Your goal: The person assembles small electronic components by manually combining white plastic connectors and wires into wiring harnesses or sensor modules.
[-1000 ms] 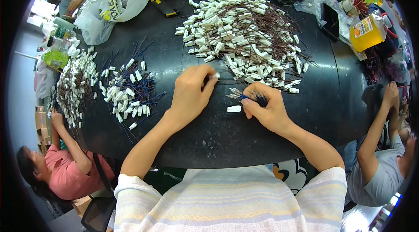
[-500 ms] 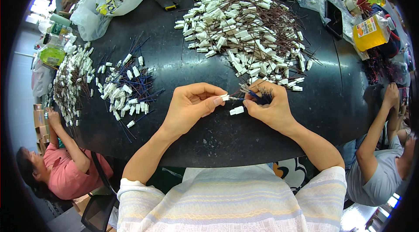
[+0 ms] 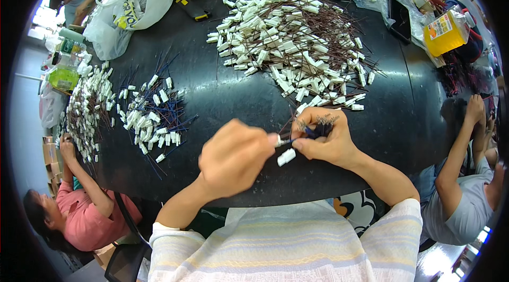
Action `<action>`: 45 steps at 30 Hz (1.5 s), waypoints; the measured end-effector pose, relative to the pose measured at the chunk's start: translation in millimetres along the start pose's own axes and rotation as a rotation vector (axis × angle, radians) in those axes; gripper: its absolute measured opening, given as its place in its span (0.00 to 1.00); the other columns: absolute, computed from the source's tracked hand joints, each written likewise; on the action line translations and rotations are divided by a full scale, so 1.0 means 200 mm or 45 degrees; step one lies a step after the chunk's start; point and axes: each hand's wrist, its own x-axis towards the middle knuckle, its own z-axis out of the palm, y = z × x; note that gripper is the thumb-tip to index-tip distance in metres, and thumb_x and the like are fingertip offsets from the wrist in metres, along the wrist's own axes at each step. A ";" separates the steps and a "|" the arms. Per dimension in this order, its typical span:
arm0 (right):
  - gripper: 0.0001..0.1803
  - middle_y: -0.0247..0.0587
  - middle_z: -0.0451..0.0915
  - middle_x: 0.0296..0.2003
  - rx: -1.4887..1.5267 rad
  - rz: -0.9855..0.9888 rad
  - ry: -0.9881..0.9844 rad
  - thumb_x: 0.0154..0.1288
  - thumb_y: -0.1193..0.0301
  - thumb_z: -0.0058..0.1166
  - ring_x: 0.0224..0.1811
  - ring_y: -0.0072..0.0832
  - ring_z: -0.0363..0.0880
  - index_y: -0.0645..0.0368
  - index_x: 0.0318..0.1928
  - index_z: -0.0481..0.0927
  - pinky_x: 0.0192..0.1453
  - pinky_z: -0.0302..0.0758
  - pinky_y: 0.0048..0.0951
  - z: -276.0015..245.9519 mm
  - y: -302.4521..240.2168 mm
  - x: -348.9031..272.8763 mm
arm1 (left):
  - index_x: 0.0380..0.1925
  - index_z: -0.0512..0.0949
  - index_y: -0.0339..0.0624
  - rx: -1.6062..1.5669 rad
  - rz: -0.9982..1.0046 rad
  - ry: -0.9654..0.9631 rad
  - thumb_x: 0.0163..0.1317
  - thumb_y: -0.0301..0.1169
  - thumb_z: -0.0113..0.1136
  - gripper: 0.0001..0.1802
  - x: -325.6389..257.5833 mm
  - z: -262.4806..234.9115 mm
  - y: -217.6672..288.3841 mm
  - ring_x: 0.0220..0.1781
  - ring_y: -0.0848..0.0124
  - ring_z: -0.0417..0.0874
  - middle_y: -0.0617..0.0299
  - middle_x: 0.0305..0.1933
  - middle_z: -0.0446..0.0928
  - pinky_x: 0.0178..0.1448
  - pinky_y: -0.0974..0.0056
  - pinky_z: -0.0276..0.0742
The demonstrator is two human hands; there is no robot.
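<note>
My left hand (image 3: 236, 157), its back turned up and a little blurred, is closed with the fingertips pinching a small white connector (image 3: 280, 141). A blue wire reaches from that connector toward my right hand (image 3: 334, 147). Closed around a bundle of blue wires (image 3: 319, 130), the right hand has the bundle's metal-tipped ends showing above its fingers. Just below the fingertips of both hands, another white connector (image 3: 286, 157) lies on the black table (image 3: 212, 86). Right beyond the hands spreads a large heap of white connectors with brown wires (image 3: 286, 38).
To the left lie a smaller pile of connectors with blue wires (image 3: 154, 117) and another pile (image 3: 90, 107). A plastic bag (image 3: 132, 1), a yellow-black cutter (image 3: 192, 7), a phone (image 3: 399, 19) and a jug of orange liquid (image 3: 445, 33) stand farther off. Co-workers sit at both sides.
My left hand has rolled over so its back faces up, and it has come slightly lower. The right hand keeps hold of the blue wires. The view has shifted a little.
</note>
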 end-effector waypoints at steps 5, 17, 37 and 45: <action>0.06 0.30 0.73 0.18 0.198 0.102 0.121 0.50 0.79 0.57 0.18 0.11 0.68 0.64 0.30 0.75 0.21 0.62 0.14 0.00 0.02 0.01 | 0.33 0.76 0.33 -0.070 -0.110 0.028 0.44 0.14 0.62 0.13 -0.04 0.04 -0.04 0.26 0.65 0.76 0.52 0.29 0.77 0.29 0.68 0.71; 0.07 0.29 0.73 0.18 -0.059 0.150 0.183 0.49 0.74 0.58 0.18 0.13 0.68 0.64 0.27 0.76 0.21 0.63 0.14 0.03 0.05 0.02 | 0.32 0.79 0.32 -0.636 -0.770 0.006 0.50 0.18 0.61 0.07 -0.11 0.11 -0.06 0.26 0.78 0.75 0.57 0.28 0.78 0.27 0.75 0.69; 0.07 0.36 0.70 0.15 0.457 -0.117 0.560 0.51 0.75 0.54 0.13 0.19 0.66 0.65 0.31 0.74 0.16 0.55 0.17 -0.15 0.01 0.05 | 0.36 0.77 0.42 0.488 0.552 -0.606 0.45 0.29 0.58 0.14 0.15 0.14 -0.24 0.46 0.64 0.72 0.62 0.41 0.73 0.41 0.63 0.74; 0.08 0.35 0.70 0.16 0.213 0.166 0.233 0.48 0.77 0.55 0.14 0.18 0.67 0.67 0.30 0.72 0.16 0.56 0.17 -0.11 -0.03 0.02 | 0.32 0.78 0.38 0.456 -0.040 -0.470 0.37 0.28 0.67 0.17 -0.02 -0.01 -0.18 0.33 0.63 0.73 0.63 0.27 0.74 0.34 0.64 0.72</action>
